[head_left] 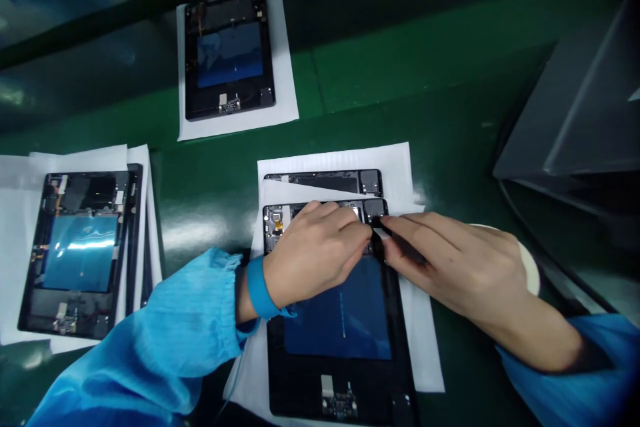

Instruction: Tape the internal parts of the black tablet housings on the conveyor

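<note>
A small pale strip (383, 233) is pinched between the fingertips of the left hand (313, 255) and the right hand (463, 267), both closed on it, at the top right corner of an opened tablet (340, 320). The tablet is laid on white paper (425, 347) on the green surface (210, 200). Another opened tablet (77, 253) is seen at the left.

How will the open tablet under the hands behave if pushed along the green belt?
The open tablet looks stiff and flat, so no rolling or tipping. It lies on white paper, so it would probably slide easily. Its exposed boards look fragile. Left hand and right hand rest on it.
</note>
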`<control>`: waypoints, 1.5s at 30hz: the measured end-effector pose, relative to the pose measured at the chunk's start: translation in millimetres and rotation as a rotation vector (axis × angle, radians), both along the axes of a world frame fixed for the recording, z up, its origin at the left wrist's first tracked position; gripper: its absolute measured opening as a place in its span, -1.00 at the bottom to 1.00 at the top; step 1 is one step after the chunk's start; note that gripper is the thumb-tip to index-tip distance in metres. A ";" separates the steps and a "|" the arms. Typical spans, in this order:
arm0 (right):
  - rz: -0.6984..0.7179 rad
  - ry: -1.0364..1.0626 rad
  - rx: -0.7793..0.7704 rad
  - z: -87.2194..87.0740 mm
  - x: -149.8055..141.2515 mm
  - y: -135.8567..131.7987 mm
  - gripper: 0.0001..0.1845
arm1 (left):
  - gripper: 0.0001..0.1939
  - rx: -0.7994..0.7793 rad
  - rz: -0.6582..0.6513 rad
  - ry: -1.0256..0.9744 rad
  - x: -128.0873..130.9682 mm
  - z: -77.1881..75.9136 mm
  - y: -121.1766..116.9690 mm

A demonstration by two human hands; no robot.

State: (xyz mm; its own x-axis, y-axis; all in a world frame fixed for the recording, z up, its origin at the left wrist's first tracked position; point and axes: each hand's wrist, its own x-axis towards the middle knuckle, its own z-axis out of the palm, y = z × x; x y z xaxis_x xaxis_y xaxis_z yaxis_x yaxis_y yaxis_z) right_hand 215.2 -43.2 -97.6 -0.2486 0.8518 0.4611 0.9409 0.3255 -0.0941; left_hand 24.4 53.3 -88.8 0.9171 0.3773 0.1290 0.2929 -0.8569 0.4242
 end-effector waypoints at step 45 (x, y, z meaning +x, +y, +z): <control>0.065 -0.193 -0.097 11.1 -12.9 -11.1 -0.83 | -0.81 0.006 0.019 0.110 2.3 2.4 -0.8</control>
State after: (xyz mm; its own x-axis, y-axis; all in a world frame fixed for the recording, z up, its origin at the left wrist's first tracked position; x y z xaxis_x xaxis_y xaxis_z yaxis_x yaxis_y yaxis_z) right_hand 202.2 -54.3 -86.6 -0.3800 0.8693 0.3161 0.9218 0.3842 0.0514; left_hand 26.7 52.5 -86.4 0.9184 0.3946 0.0302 0.3540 -0.8532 0.3830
